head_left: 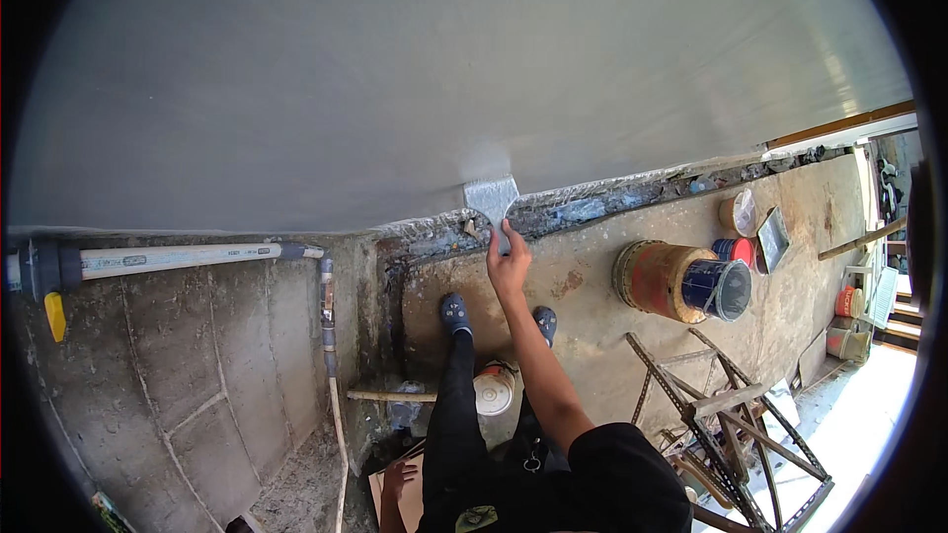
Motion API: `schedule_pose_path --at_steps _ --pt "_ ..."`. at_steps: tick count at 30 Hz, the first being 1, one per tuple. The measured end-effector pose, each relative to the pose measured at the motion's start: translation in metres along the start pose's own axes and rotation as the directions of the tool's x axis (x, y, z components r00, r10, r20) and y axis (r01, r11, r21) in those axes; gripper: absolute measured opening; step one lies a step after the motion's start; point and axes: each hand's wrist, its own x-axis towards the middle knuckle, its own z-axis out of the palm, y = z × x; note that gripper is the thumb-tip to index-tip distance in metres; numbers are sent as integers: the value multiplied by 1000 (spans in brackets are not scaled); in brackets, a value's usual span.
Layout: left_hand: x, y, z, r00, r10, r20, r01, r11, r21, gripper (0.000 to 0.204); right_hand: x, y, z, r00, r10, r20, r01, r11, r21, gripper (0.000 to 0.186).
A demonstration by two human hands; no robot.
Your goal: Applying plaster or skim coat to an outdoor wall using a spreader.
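My right hand reaches up and grips the narrow handle of a wide, fan-shaped putty knife. The blade looks pale grey and smeared, its broad edge against the bottom of a smooth grey wall. A light patch shows on the wall just above the blade. Low at my side hangs my left hand, beside a tan board; its fingers are too small and dark to read. A round white-lidded bucket is on the floor by my legs.
A rough, debris-filled strip runs along the wall's foot. To the right lie a large stained bucket, a dark blue pail, a red tub and a metal frame. At left, pipes run along a block wall.
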Motion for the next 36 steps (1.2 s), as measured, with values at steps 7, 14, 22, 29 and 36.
schedule_pose_path --at_steps 7,14,22,29,36 --pt "12 26 -4 997 71 -3 -71 997 40 35 50 -63 -40 903 413 120 -403 910 -96 31" --pt "17 99 -2 993 100 60 -107 986 124 36 101 -220 -118 984 88 -158 -30 940 340 31" --pt "-8 155 -49 987 161 -8 -153 950 272 34 61 -78 -57 979 -59 -193 88 986 144 32" --pt "5 136 -134 951 129 281 -241 878 414 31 24 37 -55 915 404 -7 -401 903 -153 30" --pt "2 162 -90 981 159 108 -182 953 244 33 130 -144 -155 953 303 12 -302 946 114 34"
